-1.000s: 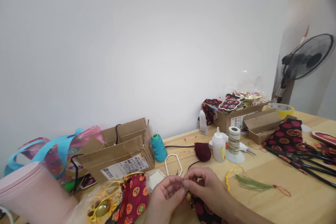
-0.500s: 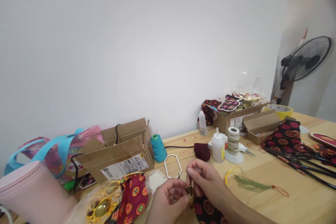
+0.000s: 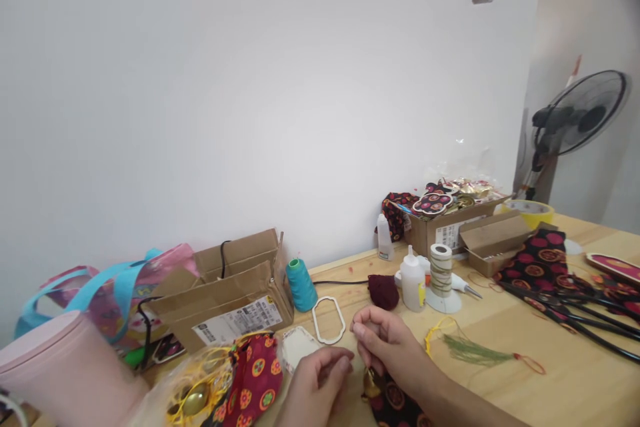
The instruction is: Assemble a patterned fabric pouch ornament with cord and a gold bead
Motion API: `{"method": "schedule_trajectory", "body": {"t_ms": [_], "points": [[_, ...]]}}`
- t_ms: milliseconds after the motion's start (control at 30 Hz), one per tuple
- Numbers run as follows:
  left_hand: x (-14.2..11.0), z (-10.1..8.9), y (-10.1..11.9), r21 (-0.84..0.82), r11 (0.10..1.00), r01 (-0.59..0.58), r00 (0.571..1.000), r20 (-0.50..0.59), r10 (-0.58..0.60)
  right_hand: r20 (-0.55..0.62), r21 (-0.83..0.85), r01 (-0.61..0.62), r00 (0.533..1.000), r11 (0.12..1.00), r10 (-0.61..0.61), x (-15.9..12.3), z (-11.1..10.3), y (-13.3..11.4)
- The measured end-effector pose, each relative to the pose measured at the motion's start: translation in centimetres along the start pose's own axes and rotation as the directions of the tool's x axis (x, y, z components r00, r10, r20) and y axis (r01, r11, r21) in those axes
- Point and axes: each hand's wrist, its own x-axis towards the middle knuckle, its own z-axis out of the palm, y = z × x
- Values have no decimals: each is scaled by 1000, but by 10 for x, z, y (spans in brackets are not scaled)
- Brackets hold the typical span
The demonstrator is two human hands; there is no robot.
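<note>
My right hand [image 3: 385, 341] is closed in a pinch, with a tiny dark end of a cord [image 3: 352, 326] showing at its fingertips. Just under its curled fingers hangs a round gold bell [image 3: 372, 383]. Black fabric with a red and orange round pattern [image 3: 399, 403] lies below that hand, beside the bell. My left hand [image 3: 320, 383] is a little to the left, apart from the bell, thumb and forefinger drawn together. What it pinches, if anything, is too small to make out. Beyond the hands lie a white oval-like frame [image 3: 341, 330] and a pale card [image 3: 299, 347].
A teal thread spool [image 3: 302, 285], dark red yarn [image 3: 383, 291], glue bottle [image 3: 413, 280] and ribbon roll [image 3: 441, 270] stand behind. Cardboard boxes [image 3: 235, 297] line the wall. A green tassel [image 3: 475, 350] and black-handled scissors [image 3: 590, 320] lie right; a pink container [image 3: 65, 373] stands left.
My left hand has let go of the bell and drawn slightly down and away. The dark cord stretched between my right hand and the bell no longer shows. The view has shifted slightly.
</note>
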Motion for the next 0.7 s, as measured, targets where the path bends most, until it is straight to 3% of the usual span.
{"method": "schedule_trajectory", "body": {"t_ms": [133,300,500,700], "points": [[0,6,10,57,992,-109,987,124,101,107,33,36,993,999,-39,-5,3,-3],[3,12,17,29,996,-81,977,201,74,176,14,77,981,997,-79,-7,2,-2],[4,7,28,79,996,-48,937,349,17,161,16,82,983,997,-83,-6,2,1],[6,6,30,171,984,-50,919,393,-21,9,13,100,995,995,-100,-2,1,0]]}}
